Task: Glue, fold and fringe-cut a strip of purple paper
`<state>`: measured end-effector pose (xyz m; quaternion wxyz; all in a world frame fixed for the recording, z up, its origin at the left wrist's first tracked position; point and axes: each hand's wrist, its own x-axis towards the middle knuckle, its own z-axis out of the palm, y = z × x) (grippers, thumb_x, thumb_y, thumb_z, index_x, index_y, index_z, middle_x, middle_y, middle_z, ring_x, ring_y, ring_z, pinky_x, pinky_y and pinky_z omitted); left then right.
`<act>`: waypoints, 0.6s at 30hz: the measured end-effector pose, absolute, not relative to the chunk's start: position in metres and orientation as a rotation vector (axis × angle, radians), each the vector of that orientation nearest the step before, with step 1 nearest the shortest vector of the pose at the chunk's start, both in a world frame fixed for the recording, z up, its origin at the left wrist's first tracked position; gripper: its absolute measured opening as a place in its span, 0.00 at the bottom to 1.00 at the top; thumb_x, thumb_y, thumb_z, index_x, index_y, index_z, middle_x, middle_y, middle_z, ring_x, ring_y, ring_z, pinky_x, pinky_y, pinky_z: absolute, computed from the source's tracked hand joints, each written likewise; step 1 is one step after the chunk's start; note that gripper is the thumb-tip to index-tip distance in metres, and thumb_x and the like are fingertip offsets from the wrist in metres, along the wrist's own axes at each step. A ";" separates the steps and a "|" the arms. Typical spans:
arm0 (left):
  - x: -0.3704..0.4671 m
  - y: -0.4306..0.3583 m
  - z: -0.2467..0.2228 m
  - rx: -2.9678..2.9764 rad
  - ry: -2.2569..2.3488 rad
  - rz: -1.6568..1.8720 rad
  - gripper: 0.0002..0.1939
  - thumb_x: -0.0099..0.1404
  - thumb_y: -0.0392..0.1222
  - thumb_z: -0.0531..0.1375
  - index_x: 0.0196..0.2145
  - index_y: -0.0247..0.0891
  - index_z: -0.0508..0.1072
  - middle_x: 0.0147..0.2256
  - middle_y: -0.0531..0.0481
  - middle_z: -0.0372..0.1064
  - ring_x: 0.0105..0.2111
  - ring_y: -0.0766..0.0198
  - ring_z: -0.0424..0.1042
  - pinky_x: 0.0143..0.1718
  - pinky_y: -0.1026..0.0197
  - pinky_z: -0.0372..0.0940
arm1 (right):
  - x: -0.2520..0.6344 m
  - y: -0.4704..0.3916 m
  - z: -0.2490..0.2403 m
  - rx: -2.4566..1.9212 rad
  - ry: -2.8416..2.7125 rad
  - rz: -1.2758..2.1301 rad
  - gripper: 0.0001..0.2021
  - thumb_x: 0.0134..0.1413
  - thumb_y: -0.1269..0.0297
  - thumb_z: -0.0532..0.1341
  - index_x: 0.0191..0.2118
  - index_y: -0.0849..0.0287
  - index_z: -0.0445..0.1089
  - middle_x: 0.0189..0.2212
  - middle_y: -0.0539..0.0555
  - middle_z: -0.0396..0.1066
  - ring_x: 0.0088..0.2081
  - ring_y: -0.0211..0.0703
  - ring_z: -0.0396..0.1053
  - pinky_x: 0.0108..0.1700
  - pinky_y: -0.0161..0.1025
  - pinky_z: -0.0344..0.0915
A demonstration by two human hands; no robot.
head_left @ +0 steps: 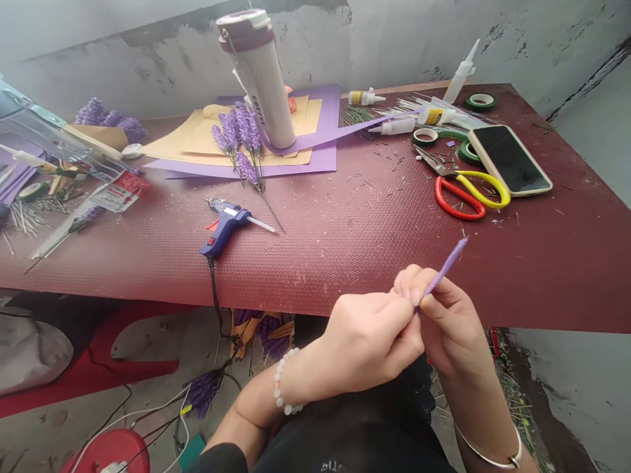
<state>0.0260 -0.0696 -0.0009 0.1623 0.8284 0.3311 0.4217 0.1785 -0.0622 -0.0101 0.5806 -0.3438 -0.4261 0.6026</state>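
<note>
Above the table's front edge, both my hands meet around a thin purple-wrapped stem (446,268), its tip pointing up and to the right. My left hand (369,335), with a beaded bracelet at the wrist, is closed in a pinch at the stem's lower end. On the other side, my right hand (453,318) pinches the stem between thumb and fingers. The stem's lower part is hidden by my fingers. Just beyond my hands lie scissors (468,190) with one red and one yellow handle.
A blue glue gun (227,226) lies left of centre, its cord over the edge. Behind it are purple flower sprigs (241,135), paper sheets (180,141) and a coffee tumbler (261,85). A phone (510,159), green tape rolls (480,102) and glue bottles (461,75) sit at right.
</note>
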 end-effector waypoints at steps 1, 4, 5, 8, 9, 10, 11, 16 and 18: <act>0.027 -0.070 -0.002 2.378 0.952 1.200 0.17 0.79 0.32 0.54 0.29 0.40 0.66 0.22 0.58 0.65 0.20 0.71 0.61 0.24 0.65 0.60 | 0.179 -0.061 -0.010 -0.805 -0.999 1.405 0.21 0.56 0.45 0.78 0.24 0.51 0.76 0.23 0.48 0.64 0.28 0.42 0.64 0.30 0.39 0.67; 0.029 -0.069 -0.005 2.399 0.986 1.259 0.19 0.83 0.42 0.58 0.30 0.40 0.69 0.21 0.59 0.65 0.19 0.71 0.62 0.23 0.64 0.57 | 0.181 -0.061 -0.009 -0.810 -1.004 1.375 0.23 0.57 0.45 0.78 0.22 0.52 0.73 0.22 0.48 0.61 0.27 0.41 0.61 0.28 0.39 0.64; 0.030 -0.068 -0.005 2.404 0.996 1.288 0.21 0.83 0.46 0.60 0.30 0.40 0.69 0.21 0.59 0.64 0.18 0.71 0.62 0.22 0.64 0.56 | 0.182 -0.061 -0.009 -0.815 -1.007 1.367 0.23 0.57 0.45 0.78 0.22 0.52 0.74 0.22 0.48 0.61 0.27 0.41 0.61 0.28 0.39 0.64; 0.029 -0.066 -0.003 2.394 1.000 1.266 0.23 0.85 0.45 0.58 0.29 0.40 0.67 0.20 0.59 0.64 0.17 0.72 0.62 0.23 0.63 0.55 | 0.184 -0.061 -0.010 -0.843 -1.013 1.396 0.21 0.55 0.45 0.79 0.24 0.51 0.77 0.23 0.48 0.64 0.27 0.42 0.63 0.28 0.39 0.65; 0.028 -0.065 -0.002 2.372 0.984 1.222 0.23 0.85 0.41 0.56 0.28 0.40 0.66 0.21 0.59 0.64 0.18 0.72 0.62 0.24 0.63 0.56 | 0.185 -0.061 -0.010 -0.846 -1.011 1.412 0.20 0.54 0.45 0.80 0.25 0.51 0.78 0.23 0.48 0.66 0.28 0.42 0.65 0.29 0.39 0.67; 0.027 -0.065 -0.001 2.345 0.960 1.189 0.23 0.85 0.39 0.55 0.27 0.41 0.65 0.21 0.59 0.64 0.19 0.72 0.62 0.24 0.64 0.56 | 0.185 -0.061 -0.010 -0.843 -1.007 1.428 0.19 0.55 0.44 0.79 0.26 0.51 0.79 0.24 0.49 0.67 0.28 0.42 0.66 0.30 0.40 0.68; 0.026 -0.064 0.000 2.321 0.946 1.175 0.23 0.84 0.37 0.55 0.27 0.41 0.64 0.21 0.58 0.65 0.19 0.71 0.62 0.24 0.64 0.57 | 0.186 -0.061 -0.010 -0.838 -0.999 1.441 0.19 0.56 0.42 0.78 0.28 0.51 0.81 0.25 0.50 0.70 0.30 0.43 0.68 0.32 0.40 0.70; 0.022 -0.063 0.002 2.293 0.906 1.135 0.22 0.80 0.34 0.56 0.25 0.41 0.61 0.20 0.59 0.65 0.19 0.72 0.61 0.25 0.65 0.56 | 0.187 -0.061 -0.011 -0.850 -0.914 1.477 0.17 0.55 0.41 0.79 0.43 0.45 0.87 0.37 0.53 0.81 0.38 0.46 0.75 0.39 0.42 0.76; 0.023 -0.064 0.001 2.281 0.897 1.133 0.23 0.80 0.35 0.57 0.24 0.41 0.60 0.19 0.60 0.63 0.19 0.73 0.60 0.24 0.65 0.54 | 0.189 -0.059 -0.014 -0.846 -0.910 1.447 0.11 0.56 0.48 0.80 0.34 0.47 0.85 0.34 0.51 0.78 0.36 0.44 0.73 0.39 0.40 0.74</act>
